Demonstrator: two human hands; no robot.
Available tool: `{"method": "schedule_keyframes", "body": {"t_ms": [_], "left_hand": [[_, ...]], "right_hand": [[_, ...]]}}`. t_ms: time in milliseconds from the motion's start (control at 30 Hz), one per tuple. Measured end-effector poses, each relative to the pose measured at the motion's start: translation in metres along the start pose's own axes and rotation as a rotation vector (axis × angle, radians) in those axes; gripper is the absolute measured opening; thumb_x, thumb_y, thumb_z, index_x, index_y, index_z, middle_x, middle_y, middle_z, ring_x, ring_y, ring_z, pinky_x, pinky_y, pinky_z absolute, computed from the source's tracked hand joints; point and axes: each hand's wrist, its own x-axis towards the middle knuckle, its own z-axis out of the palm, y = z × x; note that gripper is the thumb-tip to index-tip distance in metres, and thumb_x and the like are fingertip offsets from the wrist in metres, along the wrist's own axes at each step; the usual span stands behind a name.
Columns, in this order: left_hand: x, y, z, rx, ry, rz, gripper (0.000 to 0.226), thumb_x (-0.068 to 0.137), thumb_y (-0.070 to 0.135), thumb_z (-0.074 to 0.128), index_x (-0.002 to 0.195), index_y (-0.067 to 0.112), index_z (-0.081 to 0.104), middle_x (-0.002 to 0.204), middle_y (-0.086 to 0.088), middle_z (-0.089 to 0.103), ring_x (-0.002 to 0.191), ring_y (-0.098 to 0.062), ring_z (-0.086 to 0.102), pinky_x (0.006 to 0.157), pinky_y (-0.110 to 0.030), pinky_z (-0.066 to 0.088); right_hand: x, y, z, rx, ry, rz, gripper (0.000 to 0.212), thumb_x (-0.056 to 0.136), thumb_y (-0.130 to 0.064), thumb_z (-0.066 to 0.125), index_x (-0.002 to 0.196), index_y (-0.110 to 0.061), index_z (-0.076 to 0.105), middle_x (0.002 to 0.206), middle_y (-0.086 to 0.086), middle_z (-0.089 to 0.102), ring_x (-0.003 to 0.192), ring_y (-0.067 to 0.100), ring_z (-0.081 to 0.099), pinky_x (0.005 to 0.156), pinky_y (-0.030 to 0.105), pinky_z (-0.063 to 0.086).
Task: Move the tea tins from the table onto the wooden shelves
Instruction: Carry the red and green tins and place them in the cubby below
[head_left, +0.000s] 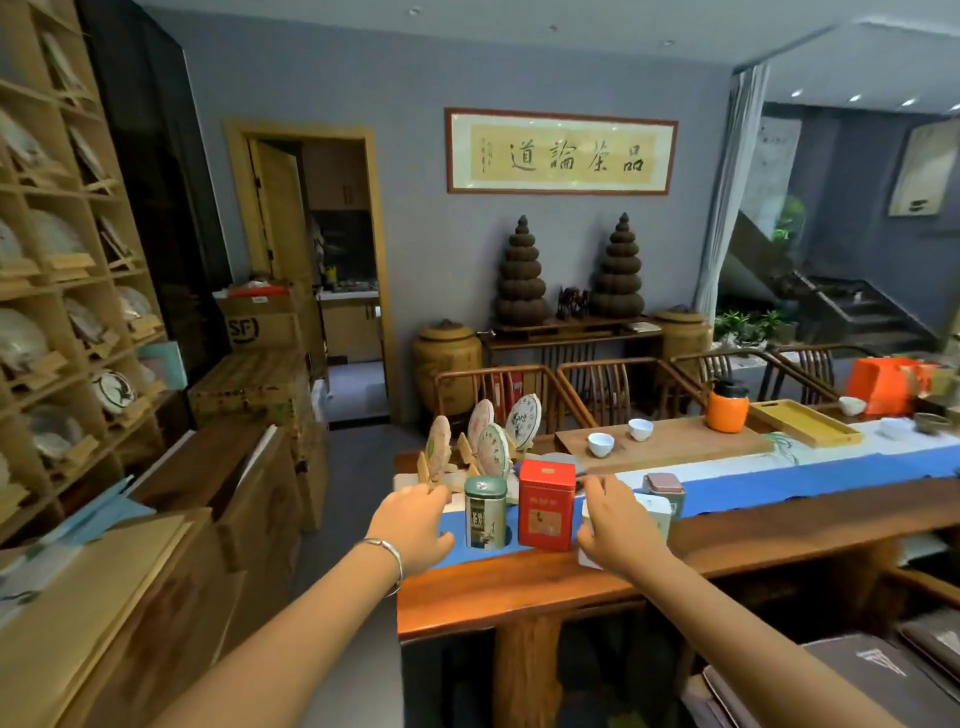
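A green tea tin (485, 513) and a red tea tin (545, 505) stand upright side by side on the blue runner at the left end of the wooden table (519, 587). A white tin (655, 514) and a tin with a pink lid (665, 488) stand to the right, partly behind my right hand (610, 525). That hand is spread open just right of the red tin, over the white tin. My left hand (415, 519) is open just left of the green tin, apart from it. The wooden shelves (78, 291) line the left wall.
Round tea cakes on stands (488, 441) sit just behind the tins. Two white cups (601, 445) on a wooden board, an orange jar (726, 407) and a tray (802, 422) lie further right. Cardboard boxes (249, 395) and crates stand between table and shelves.
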Motion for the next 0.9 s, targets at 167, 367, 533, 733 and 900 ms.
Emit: {"method": "schedule_keyframes", "body": {"t_ms": [167, 367, 533, 733, 900], "left_hand": [[0.025, 0.013, 0.029, 0.071, -0.082, 0.0, 0.041, 0.084, 0.041, 0.053, 0.12, 0.021, 0.051, 0.116, -0.002, 0.058, 0.105, -0.022, 0.054, 0.091, -0.034, 0.048], [0.069, 0.01, 0.06, 0.074, -0.16, 0.016, 0.042, 0.085, 0.039, 0.054, 0.123, 0.019, 0.05, 0.118, -0.005, 0.057, 0.109, -0.023, 0.051, 0.094, -0.035, 0.045], [0.134, -0.007, 0.086, 0.042, -0.174, 0.031, 0.043, 0.086, 0.036, 0.053, 0.123, 0.015, 0.049, 0.118, -0.008, 0.057, 0.108, -0.027, 0.052, 0.091, -0.036, 0.044], [0.231, -0.042, 0.136, -0.065, -0.237, 0.023, 0.049, 0.084, 0.036, 0.057, 0.127, 0.017, 0.046, 0.123, -0.008, 0.054, 0.112, -0.027, 0.051, 0.094, -0.04, 0.048], [0.289, -0.063, 0.175, -0.08, -0.328, 0.052, 0.059, 0.076, 0.043, 0.064, 0.124, 0.015, 0.044, 0.118, -0.01, 0.052, 0.108, -0.03, 0.051, 0.089, -0.041, 0.047]], "right_hand": [[0.019, 0.03, 0.027, 0.025, -0.048, 0.019, 0.056, 0.086, -0.032, 0.062, 0.135, -0.02, 0.037, 0.131, 0.005, 0.049, 0.114, 0.015, 0.052, 0.087, 0.024, 0.047], [0.059, 0.047, 0.062, 0.02, -0.117, 0.014, 0.048, 0.083, -0.032, 0.061, 0.126, -0.022, 0.042, 0.121, 0.003, 0.052, 0.105, 0.013, 0.053, 0.078, 0.022, 0.046], [0.115, 0.054, 0.093, -0.021, -0.182, 0.016, 0.05, 0.086, -0.034, 0.06, 0.129, -0.02, 0.038, 0.126, 0.005, 0.05, 0.11, 0.017, 0.053, 0.081, 0.025, 0.048], [0.2, 0.069, 0.131, -0.055, -0.265, 0.028, 0.055, 0.088, -0.036, 0.058, 0.134, -0.016, 0.033, 0.133, 0.008, 0.046, 0.117, 0.021, 0.05, 0.093, 0.031, 0.047], [0.256, 0.085, 0.159, -0.071, -0.347, 0.066, 0.076, 0.075, -0.053, 0.066, 0.134, -0.019, 0.033, 0.131, 0.008, 0.046, 0.116, 0.022, 0.048, 0.093, 0.034, 0.046]]}}
